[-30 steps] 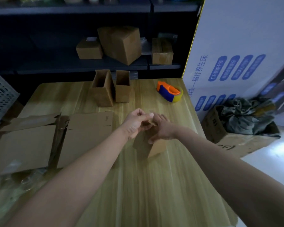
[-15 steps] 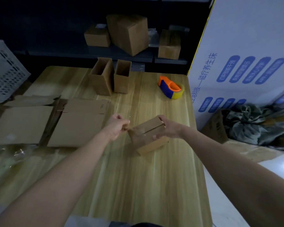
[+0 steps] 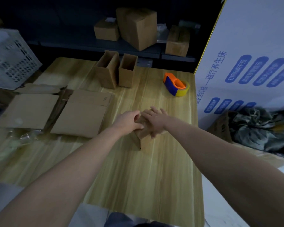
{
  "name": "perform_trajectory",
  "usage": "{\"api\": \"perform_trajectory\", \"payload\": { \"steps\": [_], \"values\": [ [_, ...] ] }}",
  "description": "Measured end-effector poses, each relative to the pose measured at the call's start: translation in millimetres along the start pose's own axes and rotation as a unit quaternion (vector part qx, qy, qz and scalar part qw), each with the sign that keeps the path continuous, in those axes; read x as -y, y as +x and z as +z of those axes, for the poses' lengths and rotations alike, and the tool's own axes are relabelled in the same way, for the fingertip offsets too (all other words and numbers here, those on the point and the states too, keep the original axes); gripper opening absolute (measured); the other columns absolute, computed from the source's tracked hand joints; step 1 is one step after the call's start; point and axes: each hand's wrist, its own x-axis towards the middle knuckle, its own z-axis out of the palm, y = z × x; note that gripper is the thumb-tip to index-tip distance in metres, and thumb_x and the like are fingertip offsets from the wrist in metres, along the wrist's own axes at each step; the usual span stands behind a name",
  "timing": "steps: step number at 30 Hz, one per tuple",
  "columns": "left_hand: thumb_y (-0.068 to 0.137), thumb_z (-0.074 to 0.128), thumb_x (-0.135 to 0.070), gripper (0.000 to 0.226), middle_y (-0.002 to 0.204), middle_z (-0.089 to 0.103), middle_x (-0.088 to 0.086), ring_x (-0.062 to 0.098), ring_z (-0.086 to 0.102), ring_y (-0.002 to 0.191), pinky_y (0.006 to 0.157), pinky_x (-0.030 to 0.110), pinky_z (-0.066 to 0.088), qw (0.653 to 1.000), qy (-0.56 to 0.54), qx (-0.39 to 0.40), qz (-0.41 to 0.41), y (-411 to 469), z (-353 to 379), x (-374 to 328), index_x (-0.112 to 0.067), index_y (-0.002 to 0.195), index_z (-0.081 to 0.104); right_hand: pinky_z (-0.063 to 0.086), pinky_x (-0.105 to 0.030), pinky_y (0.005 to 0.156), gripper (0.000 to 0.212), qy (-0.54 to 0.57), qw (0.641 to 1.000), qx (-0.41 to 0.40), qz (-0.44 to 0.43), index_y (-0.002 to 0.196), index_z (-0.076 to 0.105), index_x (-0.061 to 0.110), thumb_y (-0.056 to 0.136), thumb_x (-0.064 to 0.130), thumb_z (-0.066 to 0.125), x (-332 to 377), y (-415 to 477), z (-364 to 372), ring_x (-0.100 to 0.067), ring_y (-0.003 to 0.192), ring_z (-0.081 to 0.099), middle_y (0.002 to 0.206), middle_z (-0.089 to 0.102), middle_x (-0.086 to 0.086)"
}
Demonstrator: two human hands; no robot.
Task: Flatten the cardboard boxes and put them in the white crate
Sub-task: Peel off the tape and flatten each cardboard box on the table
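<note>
Your left hand (image 3: 128,122) sits with its fingers curled against the top of a small box (image 3: 143,139); whether they pinch anything cannot be made out. Your right hand (image 3: 156,122) lies flat across that same top, fingers straight and spread, pressing down. The small box stands in the middle of the wooden table (image 3: 138,177), one upright corner pointing toward you; your hands hide its long axis. From the left: one white crate (image 3: 11,63) stands past the table's far-left corner, its contents unclear. Beside it, three flattened cardboard sheets (image 3: 82,118) lie on the table, with clear plastic wrap (image 3: 23,138) at their near edge. Farther back, two upright boxes (image 3: 107,71) stand side by side, open tops up, long axes vertical. Behind them, three closed boxes (image 3: 138,28) rest on a dark shelf (image 3: 95,45). Right of centre lies one orange-and-blue tape dispenser (image 3: 175,84). At the right stands a large white printed carton (image 3: 252,38), and a floor carton (image 3: 220,128) holds crumpled dark cloth (image 3: 261,128).
</note>
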Motion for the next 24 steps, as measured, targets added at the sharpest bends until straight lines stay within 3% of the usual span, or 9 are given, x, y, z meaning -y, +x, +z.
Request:
{"api": "perform_trajectory", "payload": {
  "steps": [3,7,10,13,16,18,20,24],
  "values": [
    [0.068,0.077,-0.046,0.042,0.077,0.055,-0.006,0.016,0.052,0.073,0.066,0.033,0.038,0.998,0.062,-0.004,0.001,-4.4,-1.2,-3.7,-0.02,0.081,0.048,0.019,-0.042,0.116,0.107,-0.019,0.999,-0.049,-0.012,0.149,0.018,0.02,0.066,0.041,0.082,5.6,-2.2,7.7,-0.026,0.141,0.02,0.152,0.023,-0.003],
    [0.083,0.067,-0.027,0.03,0.067,0.049,-0.004,0.019,0.049,0.066,0.052,0.029,0.03,0.999,0.048,-0.008,0.009,-8.4,0.8,2.5,-0.018,0.069,0.042,0.018,-0.044,0.117,0.101,0.004,0.997,-0.078,0.023,0.143,0.028,0.02,0.062,0.05,0.082,2.1,-9.2,17.1,-0.025,0.13,0.035,0.139,0.036,-0.002],
    [0.088,0.062,-0.019,0.031,0.068,0.05,-0.002,0.016,0.047,0.063,0.052,0.026,0.032,0.999,-0.01,-0.033,-0.035,-14.9,1.4,27.0,-0.019,0.066,0.041,0.023,-0.041,0.114,0.1,0.053,0.995,-0.076,0.047,0.142,0.03,0.019,0.062,0.05,0.081,-5.4,-16.5,21.6,-0.023,0.126,0.037,0.136,0.036,-0.002],
    [0.087,0.064,-0.016,0.029,0.073,0.052,0.002,0.019,0.049,0.068,0.063,0.034,0.042,0.992,-0.056,-0.057,-0.094,-17.3,0.2,38.8,-0.018,0.068,0.041,0.029,-0.04,0.111,0.097,0.112,0.989,-0.077,0.048,0.14,0.031,0.018,0.062,0.046,0.082,-3.7,-21.8,25.0,-0.022,0.122,0.037,0.132,0.036,-0.001],
    [0.084,0.064,-0.008,0.026,0.076,0.052,0.005,0.024,0.051,0.076,0.066,0.034,0.04,0.982,-0.086,-0.094,-0.143,-12.8,-5.2,42.5,-0.015,0.07,0.044,0.033,-0.038,0.107,0.095,0.152,0.984,-0.077,0.055,0.137,0.033,0.018,0.061,0.042,0.084,-2.8,-26.3,26.3,-0.021,0.119,0.038,0.129,0.036,0.0],
    [0.087,0.058,-0.002,0.006,0.096,0.059,0.018,0.034,0.056,0.093,0.077,0.04,0.043,0.974,-0.055,-0.109,-0.189,-16.4,-14.2,59.3,-0.003,0.093,0.055,0.035,-0.041,0.107,0.097,0.181,0.977,-0.076,0.08,0.138,0.032,0.018,0.06,0.04,0.085,-13.0,-34.5,27.4,-0.022,0.12,0.039,0.13,0.036,0.0],
    [0.089,0.059,-0.006,0.026,0.11,0.059,0.021,0.036,0.056,0.105,0.085,0.04,0.045,0.961,-0.021,-0.123,-0.245,-21.8,-25.0,84.0,0.003,0.113,0.052,0.036,-0.046,0.107,0.101,0.208,0.967,-0.084,0.119,0.14,0.029,0.018,0.059,0.04,0.086,-31.4,-47.8,27.3,-0.024,0.122,0.04,0.132,0.035,-0.001],
    [0.086,0.062,-0.005,0.016,0.097,0.056,0.017,0.03,0.055,0.093,0.075,0.032,0.039,0.944,-0.09,-0.172,-0.266,-22.0,-33.6,97.1,-0.005,0.097,0.049,0.029,-0.048,0.111,0.099,0.232,0.95,-0.107,0.178,0.144,0.025,0.018,0.067,0.042,0.081,-41.9,-60.6,24.6,-0.026,0.128,0.036,0.138,0.034,-0.002]
  ]
}}
